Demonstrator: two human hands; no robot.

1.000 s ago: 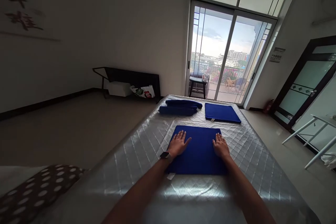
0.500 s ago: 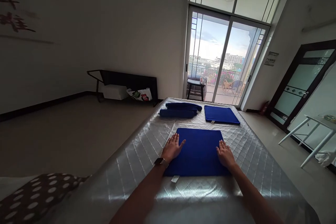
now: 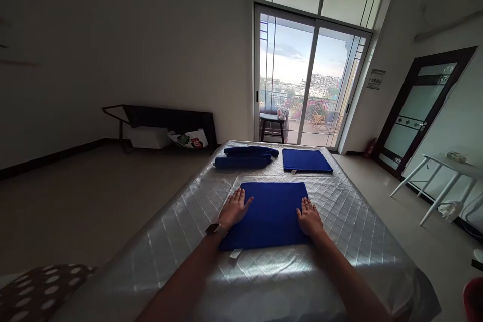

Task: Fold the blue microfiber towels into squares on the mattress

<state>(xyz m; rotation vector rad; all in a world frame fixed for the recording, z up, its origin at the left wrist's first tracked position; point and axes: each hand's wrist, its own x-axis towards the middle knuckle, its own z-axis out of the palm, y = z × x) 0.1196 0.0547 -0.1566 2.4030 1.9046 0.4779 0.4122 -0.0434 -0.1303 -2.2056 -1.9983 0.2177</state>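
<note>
A folded blue towel [image 3: 269,214] lies flat on the plastic-wrapped quilted mattress [image 3: 181,241] in front of me. My left hand [image 3: 233,208], with a watch on the wrist, rests open and flat on the towel's left edge. On the towel's right edge my right hand [image 3: 309,217] lies open and flat too. Farther back sit a second folded blue towel [image 3: 306,160] on the right and rolled blue towels [image 3: 246,157] on the left.
A polka-dot pillow [image 3: 33,292] lies at the near left. A dark bench [image 3: 162,118] with a box and bags stands by the left wall. Glass balcony doors [image 3: 305,85] are behind the mattress, a white table [image 3: 437,176] and a dark-framed door [image 3: 418,105] to the right.
Both hands slid outward from the towel's middle to its left and right edges. The camera view turned slightly right.
</note>
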